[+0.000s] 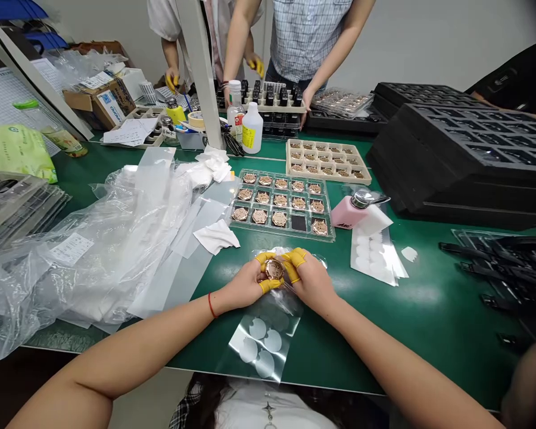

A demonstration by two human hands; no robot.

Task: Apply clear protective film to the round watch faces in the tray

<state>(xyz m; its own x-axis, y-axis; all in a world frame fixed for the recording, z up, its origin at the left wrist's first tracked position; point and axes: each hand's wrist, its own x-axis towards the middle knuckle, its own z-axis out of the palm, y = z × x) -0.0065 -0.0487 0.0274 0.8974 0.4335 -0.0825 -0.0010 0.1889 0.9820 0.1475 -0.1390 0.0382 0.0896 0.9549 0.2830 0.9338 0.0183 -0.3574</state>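
A rose-gold watch case [274, 270] is held with its engraved round face up toward me. My left hand [249, 282] is closed around its left and lower edge, yellow finger cots on the fingertips. My right hand [310, 279], also in yellow finger cots, is closed at the right edge of the case; a thin strip shows below its fingers, too small to name. Beneath my hands lies a clear sheet with round whitish stickers [264, 364]. Behind them is a clear plastic tray [286, 233] of similar watch cases, one compartment without a case.
A pink pump bottle [346, 213] stands right of the tray, near another sticker sheet [386, 271]. Plastic bags [111, 250] cover the left side. Black foam trays [424, 179] and black straps [486, 268] occupy the right. A beige tray [360, 156] lies behind; two people stand across the table.
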